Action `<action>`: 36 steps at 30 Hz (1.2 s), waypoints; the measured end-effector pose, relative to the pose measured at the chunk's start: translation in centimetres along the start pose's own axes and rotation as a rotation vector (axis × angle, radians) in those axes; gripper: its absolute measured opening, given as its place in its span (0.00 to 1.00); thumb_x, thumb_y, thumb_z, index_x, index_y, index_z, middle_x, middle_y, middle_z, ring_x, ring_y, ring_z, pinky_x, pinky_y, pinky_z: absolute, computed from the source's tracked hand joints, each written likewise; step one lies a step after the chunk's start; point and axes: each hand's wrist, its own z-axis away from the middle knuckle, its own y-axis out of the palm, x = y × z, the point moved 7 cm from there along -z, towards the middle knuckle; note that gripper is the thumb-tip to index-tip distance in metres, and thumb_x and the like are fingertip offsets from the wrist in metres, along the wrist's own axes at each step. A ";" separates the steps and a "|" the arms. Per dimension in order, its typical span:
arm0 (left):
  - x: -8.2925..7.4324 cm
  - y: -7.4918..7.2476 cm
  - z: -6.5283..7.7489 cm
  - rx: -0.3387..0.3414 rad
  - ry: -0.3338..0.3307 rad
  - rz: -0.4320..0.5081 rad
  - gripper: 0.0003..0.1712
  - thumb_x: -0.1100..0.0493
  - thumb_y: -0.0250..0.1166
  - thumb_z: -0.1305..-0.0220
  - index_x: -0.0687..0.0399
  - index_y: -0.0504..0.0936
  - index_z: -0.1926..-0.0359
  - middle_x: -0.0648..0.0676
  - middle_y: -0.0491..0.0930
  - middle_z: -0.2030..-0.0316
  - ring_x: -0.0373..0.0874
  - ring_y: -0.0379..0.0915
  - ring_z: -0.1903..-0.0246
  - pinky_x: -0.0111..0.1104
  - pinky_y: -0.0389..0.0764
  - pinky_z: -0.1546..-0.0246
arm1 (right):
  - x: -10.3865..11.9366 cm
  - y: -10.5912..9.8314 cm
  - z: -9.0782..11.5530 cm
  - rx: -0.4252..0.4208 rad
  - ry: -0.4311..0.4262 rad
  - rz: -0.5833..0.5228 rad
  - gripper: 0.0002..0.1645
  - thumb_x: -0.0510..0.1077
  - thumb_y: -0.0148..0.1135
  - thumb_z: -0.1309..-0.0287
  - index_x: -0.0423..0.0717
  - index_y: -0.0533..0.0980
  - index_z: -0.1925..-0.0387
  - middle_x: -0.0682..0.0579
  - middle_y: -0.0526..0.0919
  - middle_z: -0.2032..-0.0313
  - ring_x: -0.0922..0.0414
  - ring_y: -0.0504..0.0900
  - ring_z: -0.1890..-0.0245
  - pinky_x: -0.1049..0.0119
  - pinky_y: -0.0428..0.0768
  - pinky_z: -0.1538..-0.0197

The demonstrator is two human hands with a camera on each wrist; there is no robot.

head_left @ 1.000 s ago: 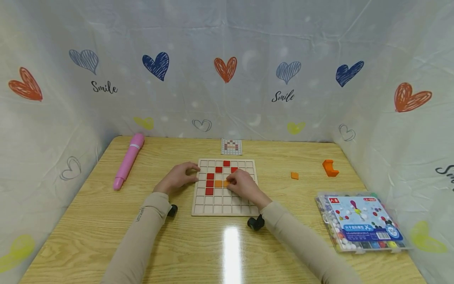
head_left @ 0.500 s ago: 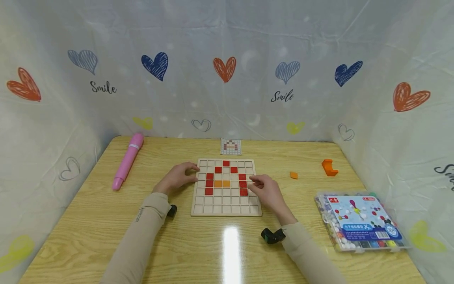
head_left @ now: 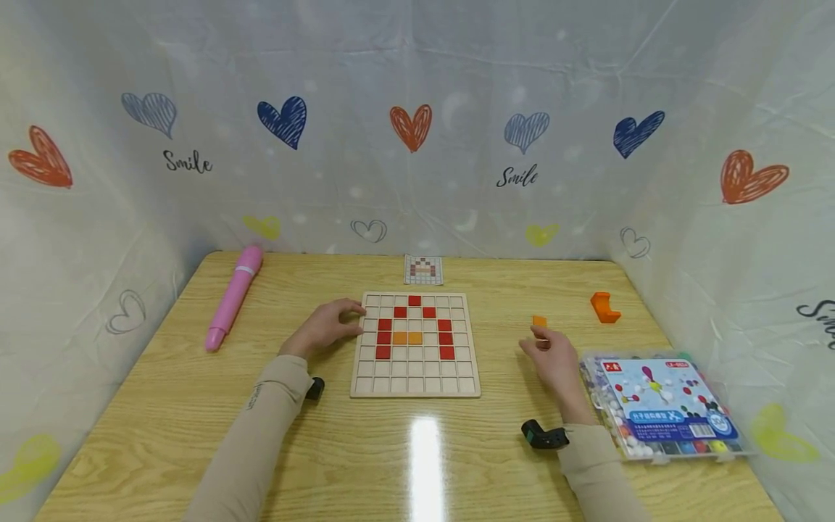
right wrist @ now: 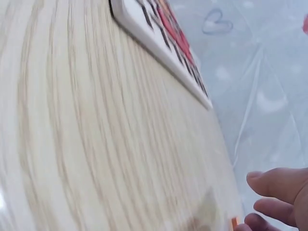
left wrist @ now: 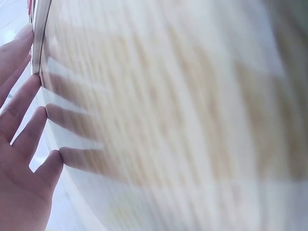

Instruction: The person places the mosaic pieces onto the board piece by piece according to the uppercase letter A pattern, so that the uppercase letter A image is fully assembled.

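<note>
A wooden grid board (head_left: 414,386) lies mid-table, with several red tiles (head_left: 445,338) set in an A-like arch and two orange tiles (head_left: 407,338) side by side within it. My left hand (head_left: 322,328) touches the board's left edge; in the left wrist view its fingers (left wrist: 30,130) reach down to the tabletop beside that edge. To the right of the board, my right hand (head_left: 553,359) is at a loose orange tile (head_left: 539,321). Its thumb is apart from the fingers in the right wrist view, where the tile (right wrist: 234,223) shows right at the fingertips.
Behind the board lies a small printed grid card (head_left: 423,270) with an A-like pattern. A pink pen-shaped stick (head_left: 233,299) lies at left. An orange bracket-like piece (head_left: 605,308) and a clear case of coloured balls (head_left: 668,406) are at right. Cloth walls surround the table.
My right hand has let go of an orange tile in the board's grid and moved right, off the board, to the loose orange tile. My left hand has stayed at the board's edge.
</note>
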 end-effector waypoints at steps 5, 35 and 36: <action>-0.1 0.0 0.0 -0.003 0.011 -0.011 0.23 0.59 0.67 0.32 0.59 0.79 0.39 0.63 0.70 0.31 0.63 0.58 0.28 0.57 0.58 0.26 | -1.6 -0.9 -0.7 -0.015 0.072 -0.003 0.34 0.46 0.60 0.32 0.34 0.66 0.30 0.31 0.72 0.35 0.36 0.73 0.37 0.42 0.77 0.37; 0.1 0.0 0.1 0.005 -0.011 0.008 0.23 0.58 0.67 0.32 0.57 0.78 0.38 0.62 0.67 0.29 0.62 0.55 0.26 0.56 0.56 0.25 | 1.0 2.0 -5.8 0.168 -0.168 0.112 0.28 0.40 0.61 0.32 0.31 0.71 0.35 0.32 0.79 0.44 0.40 0.80 0.46 0.46 0.81 0.43; 0.1 0.0 0.1 0.005 -0.009 0.006 0.23 0.58 0.67 0.32 0.57 0.78 0.38 0.62 0.67 0.29 0.62 0.55 0.26 0.57 0.56 0.25 | 1.3 2.1 -5.8 0.172 -0.180 0.112 0.28 0.40 0.62 0.33 0.32 0.72 0.35 0.32 0.80 0.44 0.40 0.81 0.47 0.47 0.81 0.44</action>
